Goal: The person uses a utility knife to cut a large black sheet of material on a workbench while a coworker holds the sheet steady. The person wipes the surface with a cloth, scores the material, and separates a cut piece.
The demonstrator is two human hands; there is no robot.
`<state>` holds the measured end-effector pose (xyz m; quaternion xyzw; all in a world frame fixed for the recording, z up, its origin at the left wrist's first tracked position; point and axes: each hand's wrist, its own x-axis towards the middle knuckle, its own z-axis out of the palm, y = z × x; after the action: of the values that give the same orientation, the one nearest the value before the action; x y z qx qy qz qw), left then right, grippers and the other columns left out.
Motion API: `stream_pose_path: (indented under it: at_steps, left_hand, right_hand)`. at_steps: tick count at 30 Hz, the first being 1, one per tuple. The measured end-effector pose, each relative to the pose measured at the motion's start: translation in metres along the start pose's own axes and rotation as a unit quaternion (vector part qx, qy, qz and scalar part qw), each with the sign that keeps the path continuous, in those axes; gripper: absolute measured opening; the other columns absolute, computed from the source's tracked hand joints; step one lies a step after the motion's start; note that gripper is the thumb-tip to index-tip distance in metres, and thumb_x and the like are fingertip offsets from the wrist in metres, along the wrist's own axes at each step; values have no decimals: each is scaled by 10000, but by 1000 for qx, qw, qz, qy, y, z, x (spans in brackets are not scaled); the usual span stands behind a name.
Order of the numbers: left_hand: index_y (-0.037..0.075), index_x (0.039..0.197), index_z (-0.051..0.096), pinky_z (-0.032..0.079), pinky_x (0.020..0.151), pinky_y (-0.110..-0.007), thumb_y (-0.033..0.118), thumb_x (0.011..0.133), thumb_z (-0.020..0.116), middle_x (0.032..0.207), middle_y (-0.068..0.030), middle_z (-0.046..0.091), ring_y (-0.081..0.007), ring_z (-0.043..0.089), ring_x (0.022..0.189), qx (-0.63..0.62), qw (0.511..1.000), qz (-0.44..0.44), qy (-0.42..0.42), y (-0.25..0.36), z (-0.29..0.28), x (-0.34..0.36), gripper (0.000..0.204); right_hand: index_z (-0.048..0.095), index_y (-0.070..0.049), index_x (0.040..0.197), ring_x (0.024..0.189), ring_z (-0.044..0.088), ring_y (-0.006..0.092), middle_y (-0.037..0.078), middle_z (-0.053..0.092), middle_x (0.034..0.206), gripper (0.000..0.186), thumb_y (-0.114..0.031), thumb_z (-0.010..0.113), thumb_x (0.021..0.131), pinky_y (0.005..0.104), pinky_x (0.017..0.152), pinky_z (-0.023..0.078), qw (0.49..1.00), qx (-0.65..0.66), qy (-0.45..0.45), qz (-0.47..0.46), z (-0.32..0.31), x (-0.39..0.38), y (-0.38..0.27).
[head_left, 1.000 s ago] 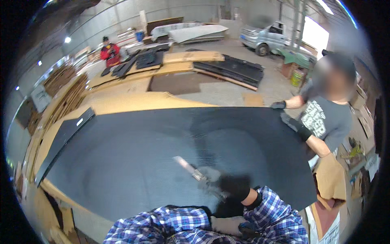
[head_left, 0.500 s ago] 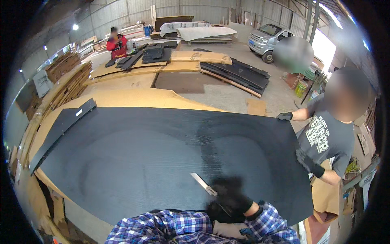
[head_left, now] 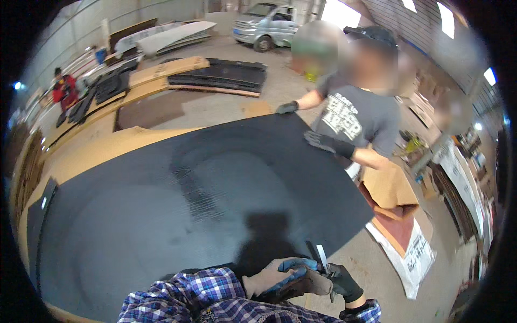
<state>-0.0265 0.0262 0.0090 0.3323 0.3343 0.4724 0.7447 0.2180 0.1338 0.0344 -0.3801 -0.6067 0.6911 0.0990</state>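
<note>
A large black panel (head_left: 124,215) with a faint wood-grain surface spreads in front of me. At its near edge, my right hand (head_left: 346,283), in a black glove, is closed around a slim pale tool (head_left: 322,257) that looks like a utility knife, its tip pointing up. My left hand (head_left: 285,277), gloved in grey with blue patches, is right beside it. The left fingers are curled, and what they hold, if anything, is hidden. A narrow black strip (head_left: 47,207) with a small white label lies along the panel's far left end.
A co-worker (head_left: 355,116) in a dark T-shirt stands at the right end, both gloved hands on the panel. Brown cardboard (head_left: 116,142) shows beneath it. Stacked black boards (head_left: 221,75) lie beyond, and a silver van (head_left: 266,24) is parked behind. A white sack (head_left: 412,264) lies at right.
My view has swung right. My right hand has moved from over the panel to its near edge with the tool, and my left hand has come up beside it.
</note>
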Motion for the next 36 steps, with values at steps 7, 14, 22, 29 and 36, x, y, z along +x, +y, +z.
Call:
stream_pose_path:
  at_steps: [7,14,22,29,36]
  left_hand:
    - [21,1408,481,426,1067,-338,254,939,690,1330,-109,585,-186,550,1206,196,967,164,-24,-17,35,28,564]
    - [26,1409,482,401,1095,-347,239,933,696,1378,-103,559,-200,519,1267,134,979,152,36,5,12,20,563]
    - [-15,1431,441,374,1140,-377,74,957,595,1462,-131,480,-261,479,1341,94,969,212,89,25,-18,-9,507]
    - [-40,1355,520,422,1102,-370,4,968,556,1324,-140,597,-243,573,1228,170,929,224,239,24,-53,-14,391]
    - [1,1470,401,344,1151,-387,250,1025,529,1475,-138,470,-264,471,1346,-69,966,240,68,37,-58,-11,526]
  right_hand:
    - [690,2,969,494,538,93,48,645,743,160,-134,704,887,213,398,396,936,11,341,-83,-13,-90,24]
    - [633,-46,802,644,491,91,-26,579,725,168,-136,772,834,290,556,403,847,-169,502,-50,-56,-100,56]
    - [628,7,807,656,562,177,154,624,676,238,-212,710,849,363,636,473,755,-407,514,-3,-98,-100,51]
    - [646,8,877,608,577,138,84,622,696,219,-193,729,863,298,567,468,884,-185,424,-65,-70,-60,-22]
    - [655,-18,1006,791,506,73,-26,571,857,216,-214,692,923,258,657,414,953,-47,170,-245,38,6,-145]
